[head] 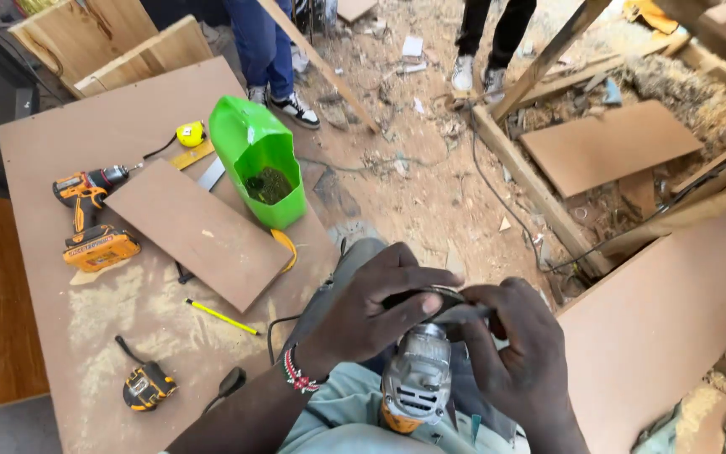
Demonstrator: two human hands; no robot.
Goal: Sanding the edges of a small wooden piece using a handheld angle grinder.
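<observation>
An angle grinder (418,378) with a silver head and an orange body rests upright against my lap, disc end up. My left hand (380,307) lies over the dark disc and guard (430,296), fingers curled on its top. My right hand (518,353) grips the guard and the head from the right side, fingers pressed to the disc's edge. A beaded bracelet sits on my left wrist. The disc itself is mostly hidden under both hands.
On the board table (52,168) to my left lie an orange cordless drill (90,219), a loose brown panel (199,231), a cut green jerrycan (262,160), a yellow pencil (222,317) and two tape measures (146,385). Two people's legs (275,50) stand beyond. Boards and sawdust lie at the right.
</observation>
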